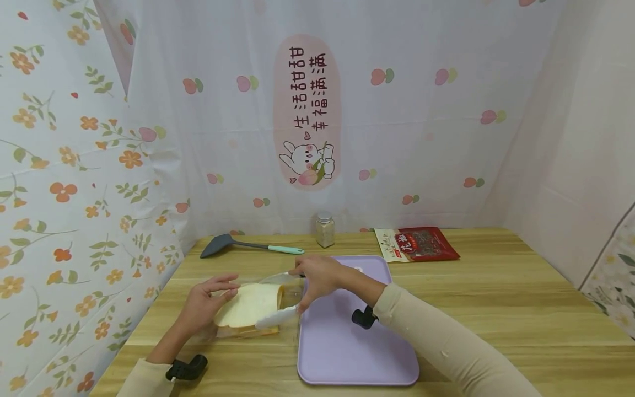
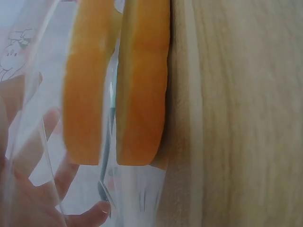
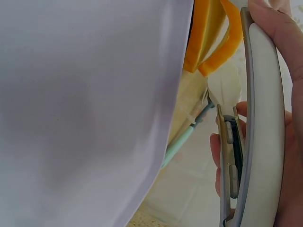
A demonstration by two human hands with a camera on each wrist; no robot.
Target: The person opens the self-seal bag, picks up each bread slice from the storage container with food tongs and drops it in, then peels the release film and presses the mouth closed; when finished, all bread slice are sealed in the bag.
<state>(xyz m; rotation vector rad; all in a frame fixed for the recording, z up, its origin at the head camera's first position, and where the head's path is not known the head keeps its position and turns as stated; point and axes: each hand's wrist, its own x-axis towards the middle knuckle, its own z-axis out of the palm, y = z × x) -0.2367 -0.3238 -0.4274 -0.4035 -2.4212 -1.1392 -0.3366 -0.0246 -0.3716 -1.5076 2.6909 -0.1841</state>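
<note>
White bread slices with brown crusts lie in a clear plastic bag (image 2: 35, 94) at left. The top slice (image 1: 250, 304) stands apart from the lower slice (image 2: 142, 94), a narrow gap between them in the left wrist view. My left hand (image 1: 203, 300) is at the bread's left edge, thumb and fingers spread; film crosses in front of it in the left wrist view. My right hand (image 1: 319, 278) grips light-coloured tongs (image 3: 266, 118) between thumb and fingers. Their two arms spread toward the bread, one along the near edge of the top slice and one along its far edge.
A lilac tray (image 1: 357, 358) lies right of the bread, under my right forearm. Along the back are a spatula (image 1: 248, 243) with a mint handle, a small glass jar (image 1: 324, 230) with a metal lid, and a red-and-white food packet (image 1: 419, 244). Printed curtains hang behind the wooden table.
</note>
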